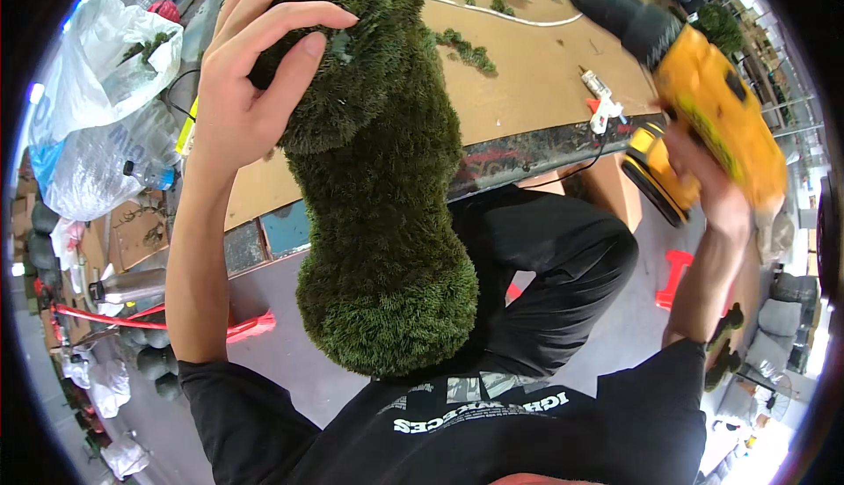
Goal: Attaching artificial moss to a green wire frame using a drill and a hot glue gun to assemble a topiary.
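A tall figure covered in green artificial grass (378, 186) leans from my lap up over the table edge, with a rounded lower end and a thick upper end. My left hand (264, 63) grips its upper end, the fingers and thumb curved over the grassy surface. By the thumb tip shows a small pale spot (341, 43) in the green. My right hand (703, 164) is wrapped round the handle of a yellow and black cordless drill (716, 98). The drill is raised to the right of the figure, apart from it, its black front pointing up and left. Motion blurs it slightly.
The brown-topped table (510, 89) carries loose green tufts (470, 52), a white cable (501, 12) and a glue gun (605, 114). Plastic bags (101, 72), a bottle (149, 173) and a metal flask (132, 290) are at left. A red plastic piece (674, 278) is below right.
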`<state>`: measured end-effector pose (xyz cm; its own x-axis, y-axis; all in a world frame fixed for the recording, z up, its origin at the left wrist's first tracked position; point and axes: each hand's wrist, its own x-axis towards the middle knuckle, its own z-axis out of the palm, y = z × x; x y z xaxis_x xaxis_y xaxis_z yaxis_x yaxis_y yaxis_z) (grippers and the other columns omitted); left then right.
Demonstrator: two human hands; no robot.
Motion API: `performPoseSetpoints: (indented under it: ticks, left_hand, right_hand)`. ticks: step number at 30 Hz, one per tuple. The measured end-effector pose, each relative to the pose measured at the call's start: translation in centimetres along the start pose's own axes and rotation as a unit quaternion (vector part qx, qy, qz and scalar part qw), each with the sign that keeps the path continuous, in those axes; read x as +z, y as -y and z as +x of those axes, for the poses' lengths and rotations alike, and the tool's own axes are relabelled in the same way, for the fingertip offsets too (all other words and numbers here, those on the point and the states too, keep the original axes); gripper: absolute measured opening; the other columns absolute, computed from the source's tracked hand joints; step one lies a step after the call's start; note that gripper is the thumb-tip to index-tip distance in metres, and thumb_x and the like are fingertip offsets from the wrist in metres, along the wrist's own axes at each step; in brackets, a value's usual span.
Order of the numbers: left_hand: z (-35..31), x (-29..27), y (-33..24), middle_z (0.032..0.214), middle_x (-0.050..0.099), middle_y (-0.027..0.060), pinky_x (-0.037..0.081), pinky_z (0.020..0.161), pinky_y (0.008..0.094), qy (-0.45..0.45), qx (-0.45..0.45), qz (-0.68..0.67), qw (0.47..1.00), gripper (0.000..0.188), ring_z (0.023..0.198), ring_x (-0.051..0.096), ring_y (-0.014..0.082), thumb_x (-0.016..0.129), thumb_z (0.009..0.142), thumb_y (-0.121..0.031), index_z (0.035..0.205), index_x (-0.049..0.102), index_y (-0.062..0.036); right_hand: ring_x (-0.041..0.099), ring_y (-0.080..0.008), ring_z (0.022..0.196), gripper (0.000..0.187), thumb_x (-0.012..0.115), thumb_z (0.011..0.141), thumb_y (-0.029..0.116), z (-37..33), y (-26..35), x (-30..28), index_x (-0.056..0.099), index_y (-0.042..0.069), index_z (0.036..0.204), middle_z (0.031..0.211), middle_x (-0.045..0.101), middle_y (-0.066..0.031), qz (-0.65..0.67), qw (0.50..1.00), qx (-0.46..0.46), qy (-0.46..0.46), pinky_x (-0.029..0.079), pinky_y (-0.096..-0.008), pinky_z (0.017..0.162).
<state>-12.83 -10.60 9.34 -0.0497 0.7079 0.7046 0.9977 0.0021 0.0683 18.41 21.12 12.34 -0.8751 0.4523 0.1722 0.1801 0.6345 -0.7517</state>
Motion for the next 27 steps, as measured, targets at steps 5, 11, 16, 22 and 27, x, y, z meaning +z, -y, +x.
performPoseSetpoints:
  ticks: [5, 11, 16, 22, 27]
  left_hand:
    - [-0.2, 0.0, 0.7, 0.138, 0.069, 0.0123, 0.042, 0.111, 0.0414, -0.012, 0.003, -0.014, 1.0, 0.022, 0.125, 0.061, 0.0296, 0.064, 0.095, -0.004, 0.111, 0.078, -0.0072]
    - [-0.3, 0.5, 0.2, 0.14, 0.067, 0.0202, 0.039, 0.116, 0.0426, -0.006, -0.026, 0.005, 1.0, 0.021, 0.132, 0.06, 0.0309, 0.059, 0.098, -0.004, 0.111, 0.076, -0.0013]
    - [0.3, 1.0, -0.2, 0.141, 0.065, 0.0243, 0.038, 0.118, 0.0466, 0.009, -0.039, 0.001, 0.999, 0.022, 0.134, 0.058, 0.0346, 0.058, 0.1, -0.01, 0.111, 0.074, 0.0004]
    - [-0.2, 0.4, 0.0, 0.145, 0.061, 0.0257, 0.036, 0.119, 0.0502, 0.02, -0.051, 0.021, 0.998, 0.023, 0.138, 0.055, 0.0369, 0.055, 0.105, -0.015, 0.115, 0.072, -0.0023]
    - [0.8, 0.7, -0.5, 0.14, 0.066, 0.0238, 0.038, 0.117, 0.0457, 0.003, -0.041, 0.002, 0.999, 0.022, 0.134, 0.058, 0.0343, 0.058, 0.098, -0.008, 0.11, 0.075, -0.0004]
  right_hand:
    - [0.049, -0.0034, 0.058, 0.028, 0.071, 0.097, 0.009, 7.8, -10.4, 8.4, 0.069, 0.0, 0.123, 0.068, 0.053, 0.0049, 0.19, 0.967, -0.023, -0.168, 0.039, -0.0231, 0.054]
    - [0.063, -0.0074, 0.074, 0.035, 0.076, 0.096, 0.015, 14.8, -23.3, 16.5, 0.068, 0.004, 0.129, 0.089, 0.068, 0.0012, 0.251, 0.918, -0.02, -0.307, 0.052, -0.0233, 0.062]
    - [0.065, -0.0215, 0.122, 0.044, 0.071, 0.097, 0.008, 14.6, -26.3, 18.5, 0.056, -0.001, 0.137, 0.13, 0.068, -0.0116, 0.268, 0.914, -0.076, -0.297, 0.05, -0.0339, 0.105]
    - [0.067, -0.0193, 0.114, 0.044, 0.071, 0.097, 0.002, 13.4, -24.8, 18.2, 0.056, 0.0, 0.138, 0.124, 0.069, -0.0079, 0.319, 0.908, -0.072, -0.26, 0.053, -0.031, 0.096]
    - [0.067, -0.0137, 0.095, 0.045, 0.079, 0.094, 0.013, 11.3, -26.5, 17.3, 0.062, 0.003, 0.134, 0.11, 0.07, -0.0032, 0.167, 0.96, -0.073, -0.213, 0.056, -0.0302, 0.085]
